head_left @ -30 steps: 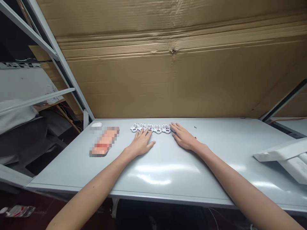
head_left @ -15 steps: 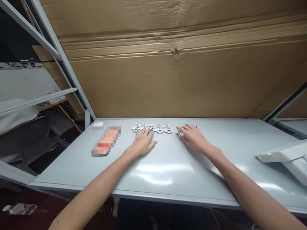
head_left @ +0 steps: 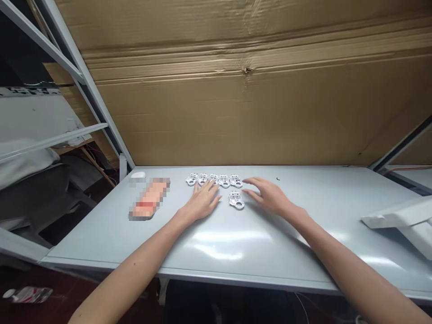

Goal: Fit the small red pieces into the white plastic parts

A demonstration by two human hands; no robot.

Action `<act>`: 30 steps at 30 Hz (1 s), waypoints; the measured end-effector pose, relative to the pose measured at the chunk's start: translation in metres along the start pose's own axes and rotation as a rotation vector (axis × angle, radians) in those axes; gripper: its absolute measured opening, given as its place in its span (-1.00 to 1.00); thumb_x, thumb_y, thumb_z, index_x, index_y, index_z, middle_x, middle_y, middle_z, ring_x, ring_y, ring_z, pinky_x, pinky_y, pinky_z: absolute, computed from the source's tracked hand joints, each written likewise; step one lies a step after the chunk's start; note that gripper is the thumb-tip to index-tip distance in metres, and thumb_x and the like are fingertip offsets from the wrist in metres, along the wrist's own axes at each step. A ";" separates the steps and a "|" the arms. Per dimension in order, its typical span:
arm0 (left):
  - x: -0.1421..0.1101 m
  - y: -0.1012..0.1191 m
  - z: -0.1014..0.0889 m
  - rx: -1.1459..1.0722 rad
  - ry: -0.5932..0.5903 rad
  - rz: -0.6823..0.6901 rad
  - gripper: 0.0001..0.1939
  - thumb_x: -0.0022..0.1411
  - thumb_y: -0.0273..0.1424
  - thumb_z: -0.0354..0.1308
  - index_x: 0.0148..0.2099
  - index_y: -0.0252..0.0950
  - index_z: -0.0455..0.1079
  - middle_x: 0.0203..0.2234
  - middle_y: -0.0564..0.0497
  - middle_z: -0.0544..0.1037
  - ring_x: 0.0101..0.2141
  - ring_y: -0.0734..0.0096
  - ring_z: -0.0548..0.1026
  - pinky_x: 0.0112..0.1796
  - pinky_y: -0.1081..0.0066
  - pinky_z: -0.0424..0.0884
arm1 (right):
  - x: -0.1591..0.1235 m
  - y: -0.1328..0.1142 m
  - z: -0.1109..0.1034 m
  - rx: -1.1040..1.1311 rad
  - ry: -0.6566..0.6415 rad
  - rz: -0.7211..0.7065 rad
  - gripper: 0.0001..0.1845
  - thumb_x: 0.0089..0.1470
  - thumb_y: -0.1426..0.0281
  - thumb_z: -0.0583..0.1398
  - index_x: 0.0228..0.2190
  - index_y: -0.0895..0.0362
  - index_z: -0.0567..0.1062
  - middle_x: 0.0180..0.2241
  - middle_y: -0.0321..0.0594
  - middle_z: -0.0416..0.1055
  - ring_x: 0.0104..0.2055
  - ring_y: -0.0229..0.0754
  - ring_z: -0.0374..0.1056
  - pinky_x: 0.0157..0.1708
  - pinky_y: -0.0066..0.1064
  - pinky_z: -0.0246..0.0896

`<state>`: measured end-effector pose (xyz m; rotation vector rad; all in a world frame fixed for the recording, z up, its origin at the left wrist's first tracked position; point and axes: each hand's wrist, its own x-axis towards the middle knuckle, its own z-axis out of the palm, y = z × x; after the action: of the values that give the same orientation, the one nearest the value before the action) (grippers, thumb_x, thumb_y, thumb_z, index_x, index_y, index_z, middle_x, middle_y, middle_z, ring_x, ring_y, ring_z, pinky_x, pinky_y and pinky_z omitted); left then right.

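Note:
A row of several white perforated plastic plates [head_left: 213, 180] lies along the far side of the table. My left hand [head_left: 202, 201] rests flat, its fingertips at the row's near edge, holding nothing. One more plate of the same kind [head_left: 236, 200] lies alone, nearer to me, below the row's right end. My right hand [head_left: 266, 196] is just right of that plate, fingers apart, apparently not touching it. Left of the row sits a pixelated pink-orange object with a red band [head_left: 148, 199], its details hidden by the blur.
The pale grey table [head_left: 101, 236] has a small white oval object [head_left: 138, 175] at the back. A white foam block [head_left: 394, 216] lies at the right edge. Large cardboard [head_left: 236, 117] stands behind, with a metal shelf frame [head_left: 84, 85] at left.
The single plate has moved from the row's right end toward me, and my right hand has let go of it. My left hand has barely moved.

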<state>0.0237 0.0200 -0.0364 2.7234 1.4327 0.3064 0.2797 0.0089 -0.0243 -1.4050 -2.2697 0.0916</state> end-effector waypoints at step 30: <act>-0.007 0.022 -0.010 -0.060 -0.009 0.380 -0.65 0.48 -0.25 -0.07 0.23 -0.06 0.33 0.28 -0.08 0.27 0.29 0.07 0.17 0.27 -0.17 -0.14 | 0.004 -0.007 0.011 0.561 0.111 0.191 -0.80 0.17 0.21 0.12 -0.32 0.06 0.46 -0.38 -0.17 0.58 -0.31 -0.08 0.51 -0.26 -0.24 0.35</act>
<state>0.0364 0.0013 -0.0246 2.9258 0.8776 0.3446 0.2679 0.0109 -0.0306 -1.2701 -1.8135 0.6411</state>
